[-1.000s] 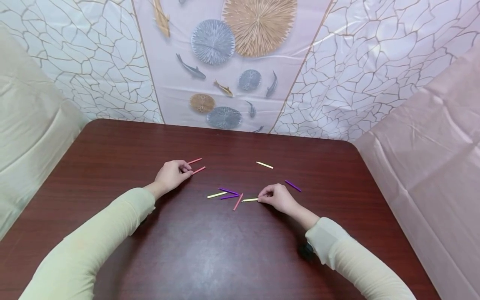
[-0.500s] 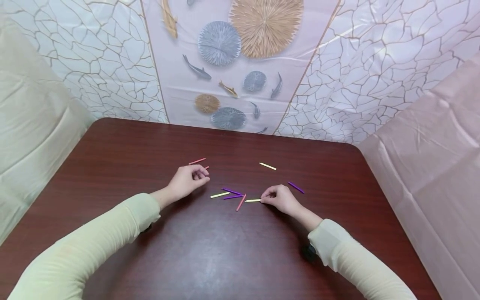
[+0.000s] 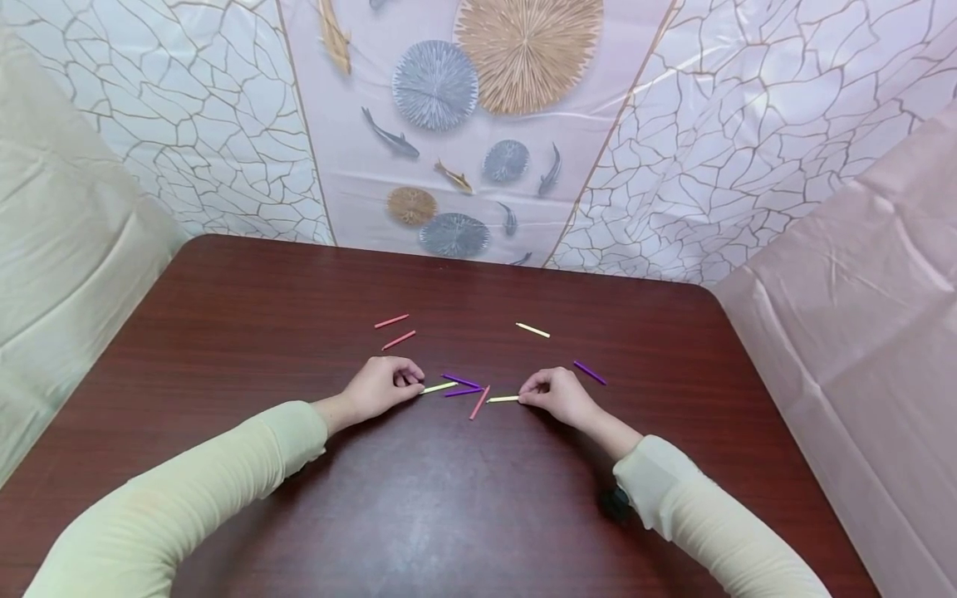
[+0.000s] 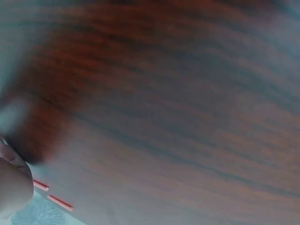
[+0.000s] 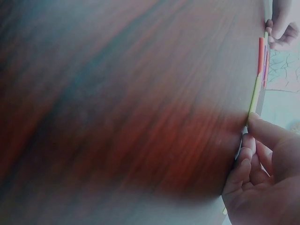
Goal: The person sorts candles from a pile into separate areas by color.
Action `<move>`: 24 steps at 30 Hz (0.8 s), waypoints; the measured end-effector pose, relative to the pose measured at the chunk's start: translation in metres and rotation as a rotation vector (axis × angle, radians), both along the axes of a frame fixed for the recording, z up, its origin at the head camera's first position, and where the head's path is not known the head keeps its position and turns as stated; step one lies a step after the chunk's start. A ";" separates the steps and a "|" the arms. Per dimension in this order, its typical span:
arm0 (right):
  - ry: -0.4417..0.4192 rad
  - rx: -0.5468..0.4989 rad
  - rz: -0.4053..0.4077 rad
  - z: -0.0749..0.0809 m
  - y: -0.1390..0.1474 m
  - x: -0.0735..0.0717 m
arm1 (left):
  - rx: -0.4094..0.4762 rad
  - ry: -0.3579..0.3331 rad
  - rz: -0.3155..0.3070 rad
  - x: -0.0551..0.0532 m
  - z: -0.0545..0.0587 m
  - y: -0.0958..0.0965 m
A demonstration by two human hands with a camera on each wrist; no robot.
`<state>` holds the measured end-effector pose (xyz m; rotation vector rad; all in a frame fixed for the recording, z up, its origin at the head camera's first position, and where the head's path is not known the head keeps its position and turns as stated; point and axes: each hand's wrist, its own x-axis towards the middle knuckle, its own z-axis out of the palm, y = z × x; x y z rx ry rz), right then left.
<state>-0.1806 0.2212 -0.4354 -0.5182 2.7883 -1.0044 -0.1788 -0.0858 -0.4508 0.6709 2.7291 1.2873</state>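
My left hand (image 3: 381, 389) pinches the left end of a thin yellow candle-like stick (image 3: 439, 388) lying on the table. Across from it, my right hand (image 3: 561, 396) grips the right end of another yellow stick (image 3: 503, 399) between thumb and fingers. Between the hands, two purple sticks (image 3: 459, 380) form a narrow V, and a red stick (image 3: 479, 404) slants beside their meeting point. The right wrist view shows the held yellow stick (image 5: 253, 101) close to the red one (image 5: 260, 56). Only part of the left hand (image 4: 14, 187) shows in the left wrist view, its fingertips hidden.
Two red sticks (image 3: 399, 340) lie beyond the left hand. A loose yellow stick (image 3: 533, 330) and a purple stick (image 3: 590, 372) lie beyond the right hand. The brown table (image 3: 419, 498) meets a patterned cloth (image 3: 456, 191) at its far edge.
My left hand has left the two red sticks, moved right and nearer, and taken the end of the left yellow stick. The right hand stays at its yellow stick.
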 end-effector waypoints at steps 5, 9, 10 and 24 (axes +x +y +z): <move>-0.006 0.001 -0.001 0.000 0.000 0.001 | -0.010 0.013 -0.010 0.001 0.000 0.000; -0.008 -0.004 -0.002 0.000 0.000 0.000 | -0.017 0.014 -0.013 0.001 0.001 0.001; -0.008 -0.004 -0.002 0.000 0.000 0.000 | -0.019 0.012 -0.013 0.001 0.001 0.001; -0.011 -0.002 -0.003 0.000 0.001 0.000 | -0.031 0.029 -0.012 0.002 -0.001 0.002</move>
